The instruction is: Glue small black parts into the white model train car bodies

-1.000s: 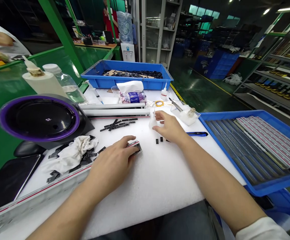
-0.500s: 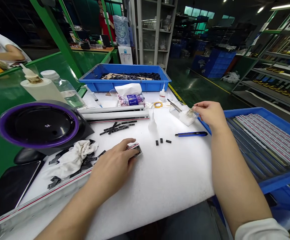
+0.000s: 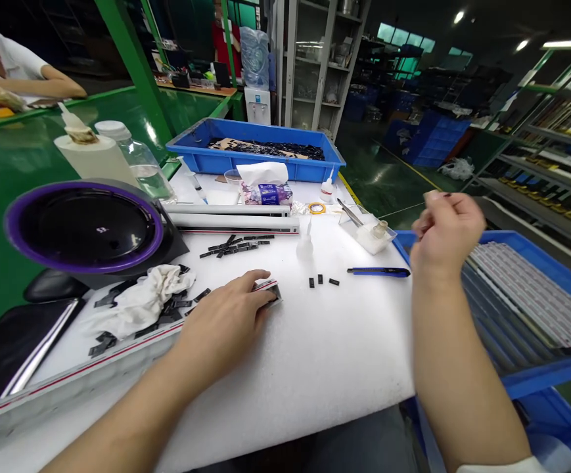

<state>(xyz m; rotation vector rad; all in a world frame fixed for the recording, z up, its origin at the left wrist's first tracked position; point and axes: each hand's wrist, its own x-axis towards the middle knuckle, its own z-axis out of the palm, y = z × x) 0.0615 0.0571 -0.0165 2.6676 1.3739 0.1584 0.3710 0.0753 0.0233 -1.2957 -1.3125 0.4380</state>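
My left hand [image 3: 223, 325] lies on the white foam sheet [image 3: 344, 348], shut on a short white strip with a red line [image 3: 268, 293]. My right hand [image 3: 445, 233] is raised above the near edge of a blue tray, its fingertips pinched. A very thin pale thread [image 3: 401, 210] runs from the fingertips towards a small clear box [image 3: 370, 235], which holds a small glass bottle. Several small black pieces [image 3: 320, 280] lie on the foam, left of a blue utility knife [image 3: 378, 272]. Steel tweezers [image 3: 349, 212] rest against the box.
A blue tray of long striped strips [image 3: 526, 269] sits right of the foam. Behind stand a blue tray of black pieces [image 3: 265, 164], a tissue pack, and bottles. A purple-rimmed black dish [image 3: 83, 226] and a crumpled white cloth [image 3: 140, 302] lie left.
My right hand has moved from the clear box up and to the right, over the blue tray. My left hand stays on the strip.
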